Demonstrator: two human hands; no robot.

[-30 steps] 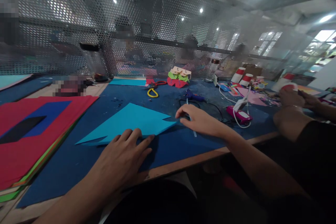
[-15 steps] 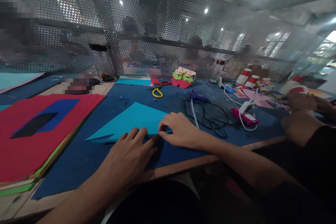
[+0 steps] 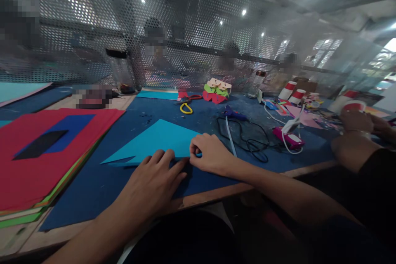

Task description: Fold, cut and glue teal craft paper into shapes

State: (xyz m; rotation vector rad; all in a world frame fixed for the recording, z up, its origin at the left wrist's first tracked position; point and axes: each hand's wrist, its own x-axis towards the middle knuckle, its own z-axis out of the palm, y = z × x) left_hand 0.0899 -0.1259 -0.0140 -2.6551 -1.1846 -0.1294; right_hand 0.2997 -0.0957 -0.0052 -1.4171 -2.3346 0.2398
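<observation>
A sheet of bright blue paper (image 3: 161, 138), folded into a triangle, lies on the dark blue mat with its point away from me. At its left corner the layers part slightly. My left hand (image 3: 153, 179) rests along the paper's front folded edge, fingers stretched out and a little apart. Curled at the right end of that edge is my right hand (image 3: 213, 152), thumb and forefinger closed together on the paper. The right corner is hidden behind these fingers.
Left of me is a stack of coloured paper (image 3: 18, 173) topped with blue and black strips. Beyond lie yellow-handled scissors (image 3: 186, 108), a blue glue gun (image 3: 235, 114) with a looping cord, and a pink plug strip (image 3: 287, 138). A co-worker's hands (image 3: 357, 121) are at the right.
My right hand has slid very slightly to the right along the paper's front edge. My left hand and the paper look nearly the same.
</observation>
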